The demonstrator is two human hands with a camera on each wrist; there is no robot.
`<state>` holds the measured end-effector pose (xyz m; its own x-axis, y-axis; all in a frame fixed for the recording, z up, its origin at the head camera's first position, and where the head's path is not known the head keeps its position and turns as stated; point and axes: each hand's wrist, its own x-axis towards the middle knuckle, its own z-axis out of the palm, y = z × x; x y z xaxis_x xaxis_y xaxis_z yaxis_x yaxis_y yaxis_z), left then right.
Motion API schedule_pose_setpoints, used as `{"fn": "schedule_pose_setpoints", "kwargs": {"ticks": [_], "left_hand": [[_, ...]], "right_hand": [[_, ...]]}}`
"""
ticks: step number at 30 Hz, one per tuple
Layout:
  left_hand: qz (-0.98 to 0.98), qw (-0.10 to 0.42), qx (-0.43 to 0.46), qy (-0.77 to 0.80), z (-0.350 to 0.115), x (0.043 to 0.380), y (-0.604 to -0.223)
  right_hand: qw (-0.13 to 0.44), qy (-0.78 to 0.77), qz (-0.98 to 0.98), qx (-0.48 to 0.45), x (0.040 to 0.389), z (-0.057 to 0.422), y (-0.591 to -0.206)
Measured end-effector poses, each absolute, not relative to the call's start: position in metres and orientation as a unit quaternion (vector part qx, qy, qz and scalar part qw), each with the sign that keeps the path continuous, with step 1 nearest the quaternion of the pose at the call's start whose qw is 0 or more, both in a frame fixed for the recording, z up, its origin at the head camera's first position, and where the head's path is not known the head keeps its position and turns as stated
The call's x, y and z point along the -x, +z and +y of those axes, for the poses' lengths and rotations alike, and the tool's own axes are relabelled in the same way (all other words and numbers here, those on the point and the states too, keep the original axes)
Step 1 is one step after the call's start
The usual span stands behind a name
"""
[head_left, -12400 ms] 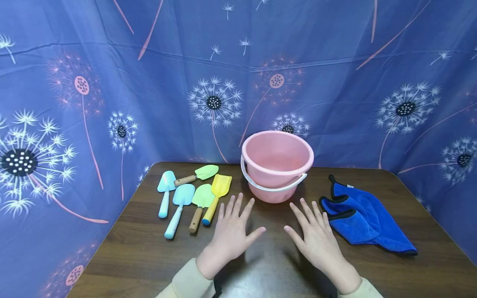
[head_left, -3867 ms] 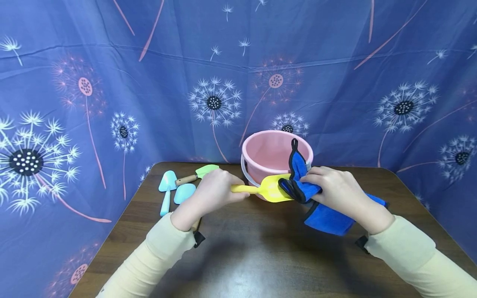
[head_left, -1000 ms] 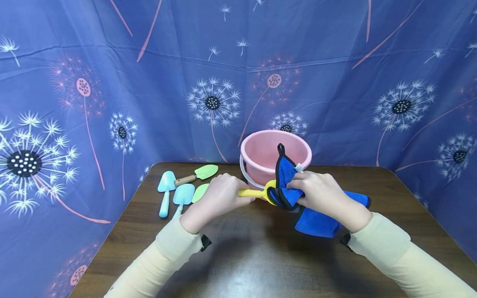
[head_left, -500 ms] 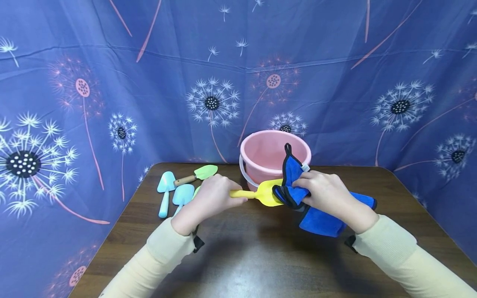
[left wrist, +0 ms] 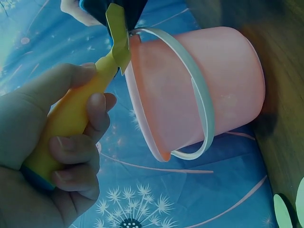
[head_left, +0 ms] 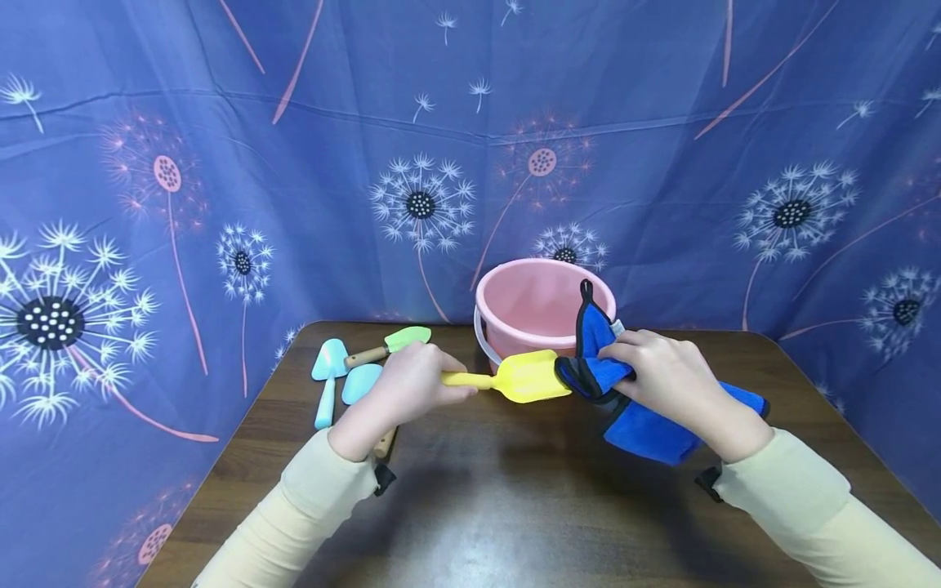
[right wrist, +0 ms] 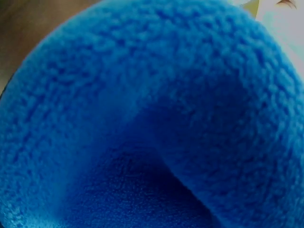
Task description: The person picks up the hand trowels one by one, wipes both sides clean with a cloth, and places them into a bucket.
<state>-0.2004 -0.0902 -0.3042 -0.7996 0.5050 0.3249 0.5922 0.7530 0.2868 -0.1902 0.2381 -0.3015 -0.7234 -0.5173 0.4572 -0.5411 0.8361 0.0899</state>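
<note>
My left hand (head_left: 413, 382) grips the yellow handle of a toy shovel (head_left: 528, 377), held level above the table in front of the pink bucket (head_left: 540, 306). In the left wrist view the fingers curl round that handle (left wrist: 71, 114), whose end is blue. My right hand (head_left: 662, 371) pinches a blue cloth (head_left: 650, 433) with black edging. The cloth's folded edge covers the tip of the shovel's blade; its lower part hangs down to the right. Blue pile of the cloth (right wrist: 142, 95) fills nearly the whole right wrist view, hiding the right fingers there.
On the wooden table (head_left: 470, 523), left of the bucket, lie a light-blue shovel (head_left: 328, 380), another light-blue one (head_left: 362, 382) and a green trowel (head_left: 407, 336) with a wooden handle. A further wooden handle (head_left: 385, 443) shows beneath my left arm. A blue dandelion-print curtain (head_left: 309, 163) hangs behind.
Over the last second the cloth slides rightward along the blade, baring most of it, while my left hand shifts slightly left. Earliest, both hands were spread and the shovel and cloth lay on the table.
</note>
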Motion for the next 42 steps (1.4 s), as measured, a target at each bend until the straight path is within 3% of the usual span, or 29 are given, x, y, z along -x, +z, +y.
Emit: {"fn": "schedule_pose_setpoints", "kwargs": {"ticks": [22,42], "left_hand": [[-0.921,0.100,0.317,-0.206,-0.077,0.213,-0.309],[-0.922,0.073,0.332,-0.186,-0.059,0.198,-0.295]], "right_hand": [[0.291,0.053,-0.905,-0.307,0.185,0.226,-0.274],[0.266,0.013,-0.881,-0.391,0.166,0.184,-0.278]]}}
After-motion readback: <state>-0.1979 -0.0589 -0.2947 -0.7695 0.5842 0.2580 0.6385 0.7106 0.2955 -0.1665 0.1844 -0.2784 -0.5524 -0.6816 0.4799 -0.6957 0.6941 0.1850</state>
